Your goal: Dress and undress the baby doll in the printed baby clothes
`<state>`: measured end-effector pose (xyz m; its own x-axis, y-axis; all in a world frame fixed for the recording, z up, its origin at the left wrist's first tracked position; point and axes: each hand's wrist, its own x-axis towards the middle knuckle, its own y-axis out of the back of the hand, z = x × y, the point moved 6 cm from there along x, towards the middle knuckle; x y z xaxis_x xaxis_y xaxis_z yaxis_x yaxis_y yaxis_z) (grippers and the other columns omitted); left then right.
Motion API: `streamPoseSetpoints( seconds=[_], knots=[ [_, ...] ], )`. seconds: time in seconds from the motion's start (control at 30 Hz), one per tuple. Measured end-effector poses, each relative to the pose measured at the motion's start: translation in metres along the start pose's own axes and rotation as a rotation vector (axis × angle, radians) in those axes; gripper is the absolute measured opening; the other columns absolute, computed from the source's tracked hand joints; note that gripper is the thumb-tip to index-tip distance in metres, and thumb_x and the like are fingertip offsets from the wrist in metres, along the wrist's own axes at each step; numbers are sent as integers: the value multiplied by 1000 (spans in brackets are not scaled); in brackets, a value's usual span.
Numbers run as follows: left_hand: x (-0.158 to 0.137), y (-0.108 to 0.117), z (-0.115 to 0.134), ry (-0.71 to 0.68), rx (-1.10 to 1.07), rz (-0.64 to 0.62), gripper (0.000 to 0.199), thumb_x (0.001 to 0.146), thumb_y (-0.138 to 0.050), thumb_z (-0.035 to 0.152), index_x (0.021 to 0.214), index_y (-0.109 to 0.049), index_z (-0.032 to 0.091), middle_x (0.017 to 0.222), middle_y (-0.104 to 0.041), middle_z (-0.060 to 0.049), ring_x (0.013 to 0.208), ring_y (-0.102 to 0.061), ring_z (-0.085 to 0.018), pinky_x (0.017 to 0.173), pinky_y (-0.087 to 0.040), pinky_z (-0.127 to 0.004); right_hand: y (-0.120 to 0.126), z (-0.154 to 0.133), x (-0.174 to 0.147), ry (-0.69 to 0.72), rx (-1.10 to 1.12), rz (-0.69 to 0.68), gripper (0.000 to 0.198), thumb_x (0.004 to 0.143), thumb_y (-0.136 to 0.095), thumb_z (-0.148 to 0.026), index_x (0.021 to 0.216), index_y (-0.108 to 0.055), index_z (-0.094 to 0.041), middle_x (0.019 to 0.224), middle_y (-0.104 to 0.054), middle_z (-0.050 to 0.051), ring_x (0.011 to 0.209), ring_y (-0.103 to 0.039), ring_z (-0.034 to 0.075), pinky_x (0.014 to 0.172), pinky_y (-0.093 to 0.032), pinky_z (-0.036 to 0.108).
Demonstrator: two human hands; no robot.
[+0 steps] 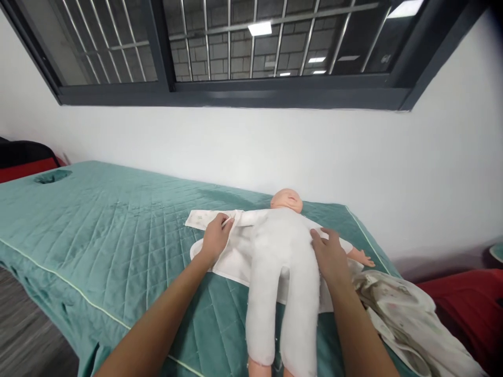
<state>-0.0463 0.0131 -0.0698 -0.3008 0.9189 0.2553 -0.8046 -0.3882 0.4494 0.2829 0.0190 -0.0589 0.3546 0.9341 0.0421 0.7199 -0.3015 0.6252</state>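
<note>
One doll (285, 241) on green quilted cover (129, 225), white wall (220, 146) and window (243, 55) beyond.

It appeared to be a baby-care or massage training room: a green quilt-covered massage table (129, 220) with a face hole (53, 176) bore a baby doll (283, 235), below a barred window (243, 94) whose glass showed rectangular lights (260, 28).

Single view, from my head: faces forward, tilted down over the bed (118, 235), wide enough to catch the wall (165, 141) and window frame (236, 98) up top. Close range: my forearms (157, 324) enter from the bottom edge, left fingers (220, 218) and right fingers (333, 237) below centre, doll (285, 235) between.
</note>
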Motion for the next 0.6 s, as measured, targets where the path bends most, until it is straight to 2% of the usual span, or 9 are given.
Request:
streamPoseSetpoints(
  seconds=[0.1,0.23,0.4,0.6],
  knots=[
    [0,-9,14,124,-247,-70,33,86,-54,49,83,-61,17,79,-65,-2,75,-57,-17,71,-43,-27,-3,1,-2,17,106,-13,57,87,-48,-56,133,-47,-22,113,-69,13,101,-65,28,92,-45,43],
    [6,-17,32,203,-281,-162,38,79,-62,51,71,-63,14,62,-60,-1,58,-52,-15,60,-42,-28,-8,1,-3,12,201,-36,58,83,-53,-59,129,-52,-23,115,-68,12,98,-66,27,89,-47,42],
    [18,-24,56,119,-316,-164,35,78,-63,50,79,-69,15,87,-71,-6,79,-60,-18,73,-45,-28,-24,-7,-10,50,375,-123,57,81,-59,-55,126,-54,-22,101,-71,8,83,-66,23,76,-50,35],
    [29,-33,84,-27,-243,-184,26,81,-62,40,81,-72,16,93,-74,-5,86,-62,-20,80,-44,-29,-48,-13,-21,81,480,-165,60,80,-62,-53,130,-51,-23,101,-70,7,85,-66,23,78,-51,35]
  ],
)
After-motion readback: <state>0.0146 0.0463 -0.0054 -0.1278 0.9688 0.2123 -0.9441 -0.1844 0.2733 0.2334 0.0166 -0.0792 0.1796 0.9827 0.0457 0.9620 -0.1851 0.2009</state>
